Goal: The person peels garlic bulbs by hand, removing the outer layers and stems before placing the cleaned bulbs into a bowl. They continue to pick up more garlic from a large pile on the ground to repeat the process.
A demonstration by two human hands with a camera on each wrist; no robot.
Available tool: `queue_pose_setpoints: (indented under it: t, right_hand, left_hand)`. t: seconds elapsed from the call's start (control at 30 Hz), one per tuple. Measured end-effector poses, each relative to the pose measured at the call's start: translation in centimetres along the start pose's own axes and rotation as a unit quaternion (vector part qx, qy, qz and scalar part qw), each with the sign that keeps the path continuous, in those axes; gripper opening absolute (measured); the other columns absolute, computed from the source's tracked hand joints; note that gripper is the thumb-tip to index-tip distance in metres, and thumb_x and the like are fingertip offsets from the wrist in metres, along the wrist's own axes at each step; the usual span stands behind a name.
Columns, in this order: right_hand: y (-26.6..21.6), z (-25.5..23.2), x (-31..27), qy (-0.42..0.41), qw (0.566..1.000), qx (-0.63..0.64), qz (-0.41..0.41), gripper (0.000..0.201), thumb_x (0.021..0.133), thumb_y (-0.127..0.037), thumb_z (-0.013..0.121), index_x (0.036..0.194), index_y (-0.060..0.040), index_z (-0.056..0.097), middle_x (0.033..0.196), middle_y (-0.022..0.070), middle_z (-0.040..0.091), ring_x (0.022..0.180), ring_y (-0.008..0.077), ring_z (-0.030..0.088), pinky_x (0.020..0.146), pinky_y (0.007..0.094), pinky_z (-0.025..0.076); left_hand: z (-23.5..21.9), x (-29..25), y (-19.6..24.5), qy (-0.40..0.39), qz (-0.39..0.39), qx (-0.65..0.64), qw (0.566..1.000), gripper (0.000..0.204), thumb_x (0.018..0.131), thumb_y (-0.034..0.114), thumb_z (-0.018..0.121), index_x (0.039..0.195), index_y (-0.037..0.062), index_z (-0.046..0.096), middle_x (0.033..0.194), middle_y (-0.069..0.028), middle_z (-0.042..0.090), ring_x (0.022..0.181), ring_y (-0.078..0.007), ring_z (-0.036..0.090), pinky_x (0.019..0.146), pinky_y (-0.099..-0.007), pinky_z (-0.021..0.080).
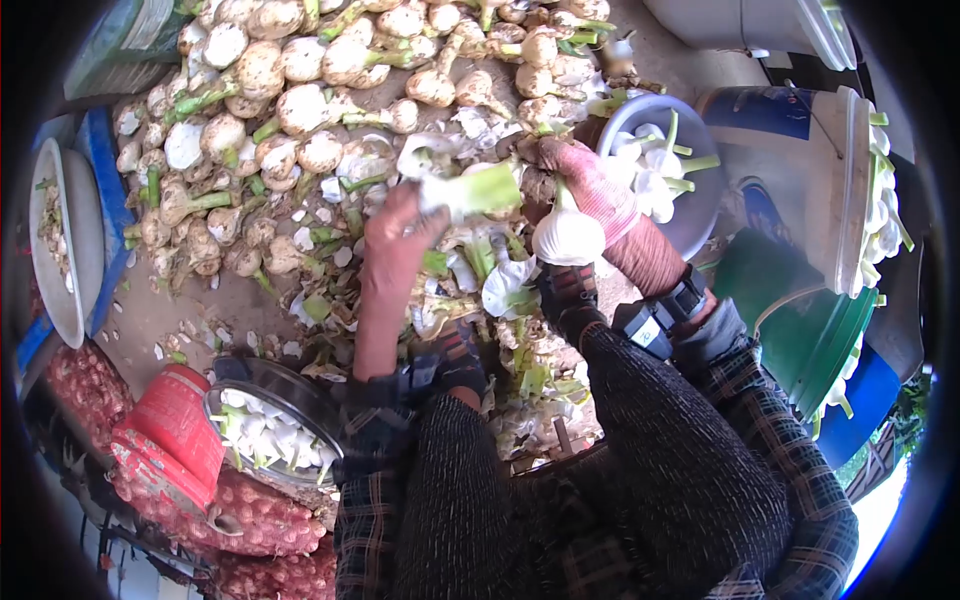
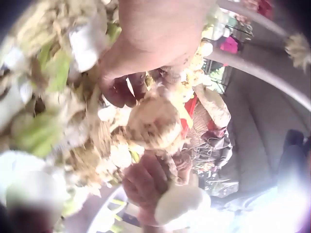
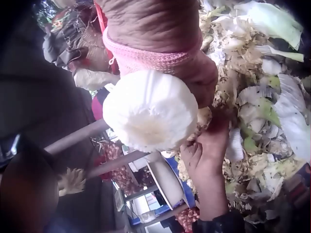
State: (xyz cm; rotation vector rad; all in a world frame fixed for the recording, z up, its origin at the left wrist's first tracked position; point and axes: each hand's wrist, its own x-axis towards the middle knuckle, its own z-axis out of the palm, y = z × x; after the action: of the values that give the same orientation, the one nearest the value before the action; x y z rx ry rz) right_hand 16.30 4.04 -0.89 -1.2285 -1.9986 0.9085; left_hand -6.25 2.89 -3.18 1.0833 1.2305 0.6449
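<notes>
My right hand (image 1: pixel 590 185), in a pink knitted glove, grips a garlic bulb. This peeled white bulb (image 1: pixel 568 238) hangs below the palm by its short green stem. A brown, unpeeled garlic bulb (image 2: pixel 154 124) is at the same hand's fingers, between both hands in the left wrist view. My bare left hand (image 1: pixel 395 230) is blurred beside a strip of white and green garlic skin (image 1: pixel 485 190), its curled fingers at the strip's white end. In the right wrist view the peeled bulb (image 3: pixel 149 111) hides much of the right hand.
Unpeeled garlic (image 1: pixel 300 105) lies heaped ahead, with loose skins (image 1: pixel 510 285) between my feet. A grey-purple basin (image 1: pixel 700 225) of peeled bulbs stands at right, near a white bucket (image 1: pixel 800 180) and a green bucket (image 1: pixel 790 320). A metal bowl (image 1: pixel 265 375) and red container (image 1: pixel 165 435) stand at left.
</notes>
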Motion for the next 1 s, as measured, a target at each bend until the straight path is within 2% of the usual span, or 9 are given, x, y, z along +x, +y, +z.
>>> queue_pose_setpoints:
  t: [0.03, 0.07, 0.17, 0.33, 0.4, 0.53, 0.87, 0.97, 1.0]
  right_hand:
    - [-0.1, -0.2, 0.1, 0.045, 0.886, 0.399, 0.233, 0.022, 0.083, -0.018, 0.051, 0.100, -0.0050, 0.051, 0.065, 0.0011, 0.049, 0.053, 0.0108, 0.049, 0.054, 0.0252, 0.045]
    - [-0.2, -0.4, -0.1, 0.082, 0.568, 0.707, 0.412, 0.022, 0.086, -0.022, 0.048, 0.100, -0.0059, 0.051, 0.063, -0.0002, 0.049, 0.053, 0.0105, 0.048, 0.054, 0.0249, 0.045]
    - [-0.2, -1.8, -0.9, 0.126, 0.556, 0.718, 0.399, 0.024, 0.086, -0.032, 0.048, 0.096, -0.0101, 0.051, 0.062, -0.0008, 0.047, 0.050, 0.0125, 0.043, 0.051, 0.0288, 0.039]
    - [-2.0, -3.8, -1.8, 0.185, 0.514, 0.720, 0.429, 0.028, 0.086, -0.040, 0.045, 0.094, -0.0136, 0.052, 0.060, -0.0017, 0.045, 0.048, 0.0117, 0.037, 0.047, 0.0284, 0.030]
    - [-3.4, -4.5, -2.3, 0.181, 0.544, 0.684, 0.450, 0.025, 0.086, -0.037, 0.044, 0.094, -0.0150, 0.052, 0.057, -0.0028, 0.042, 0.045, 0.0095, 0.034, 0.045, 0.0261, 0.028]
    - [-4.2, -4.1, -3.7, 0.163, 0.529, 0.720, 0.419, 0.021, 0.084, -0.032, 0.046, 0.095, -0.0147, 0.052, 0.052, -0.0041, 0.038, 0.038, 0.0073, 0.028, 0.040, 0.0228, 0.025]
    - [-3.9, -7.5, -10.4, 0.105, 0.525, 0.778, 0.329, 0.028, 0.084, -0.023, 0.044, 0.106, -0.0076, 0.049, 0.061, 0.0011, 0.049, 0.048, 0.0128, 0.043, 0.047, 0.0260, 0.035]
    - [-9.9, -14.4, -14.7, 0.256, 0.634, 0.573, 0.451, 0.037, 0.087, -0.030, 0.043, 0.115, -0.0047, 0.046, 0.067, 0.0036, 0.052, 0.055, 0.0137, 0.049, 0.048, 0.0285, 0.041]
    - [-13.2, -16.9, -14.3, 0.392, 0.579, 0.472, 0.536, 0.037, 0.087, -0.026, 0.045, 0.116, -0.0028, 0.045, 0.071, 0.0044, 0.052, 0.054, 0.0127, 0.049, 0.047, 0.0268, 0.042]
  left_hand:
    - [-0.3, -0.3, 1.2, -0.044, 0.099, 0.212, 0.971, 0.012, 0.076, 0.015, 0.060, 0.079, 0.0043, 0.061, 0.086, -0.0091, 0.056, 0.087, -0.0204, 0.051, 0.080, -0.0349, 0.041]
    - [-0.2, -0.9, 1.1, -0.045, 0.103, 0.208, 0.972, 0.012, 0.076, 0.015, 0.060, 0.079, 0.0043, 0.061, 0.086, -0.0091, 0.056, 0.087, -0.0204, 0.051, 0.080, -0.0349, 0.041]
    - [0.0, -1.8, -1.5, -0.166, 0.163, 0.548, 0.804, 0.015, 0.069, 0.019, 0.060, 0.075, 0.0053, 0.060, 0.078, -0.0083, 0.054, 0.081, -0.0251, 0.049, 0.073, -0.0373, 0.038]
    - [0.7, -1.9, -1.1, -0.152, 0.115, 0.550, 0.813, 0.024, 0.070, 0.025, 0.063, 0.085, 0.0064, 0.061, 0.080, -0.0096, 0.057, 0.082, -0.0240, 0.051, 0.074, -0.0384, 0.041]
    - [1.9, -1.6, 1.4, -0.029, 0.085, 0.274, 0.957, 0.036, 0.069, 0.025, 0.066, 0.098, 0.0048, 0.058, 0.086, -0.0121, 0.059, 0.083, -0.0247, 0.056, 0.073, -0.0377, 0.043]
    - [4.2, 0.6, 3.8, -0.157, 0.010, -0.083, 0.984, 0.046, 0.075, 0.036, 0.066, 0.103, 0.0025, 0.054, 0.093, -0.0098, 0.059, 0.082, -0.0178, 0.057, 0.072, -0.0307, 0.047]
    - [5.4, 0.8, 6.0, -0.107, 0.005, -0.008, 0.994, 0.009, 0.076, 0.007, 0.056, 0.079, -0.0006, 0.057, 0.059, 0.0005, 0.049, 0.054, -0.0080, 0.047, 0.052, -0.0218, 0.038]
    - [4.7, 3.5, 3.6, -0.061, 0.177, 0.306, 0.933, 0.019, 0.076, 0.014, 0.059, 0.091, 0.0032, 0.059, 0.083, -0.0087, 0.056, 0.078, -0.0199, 0.054, 0.070, -0.0325, 0.044]
    - [4.1, 3.8, 2.8, -0.066, 0.189, 0.302, 0.932, 0.019, 0.076, 0.014, 0.059, 0.091, 0.0032, 0.059, 0.083, -0.0087, 0.056, 0.078, -0.0199, 0.054, 0.070, -0.0325, 0.044]
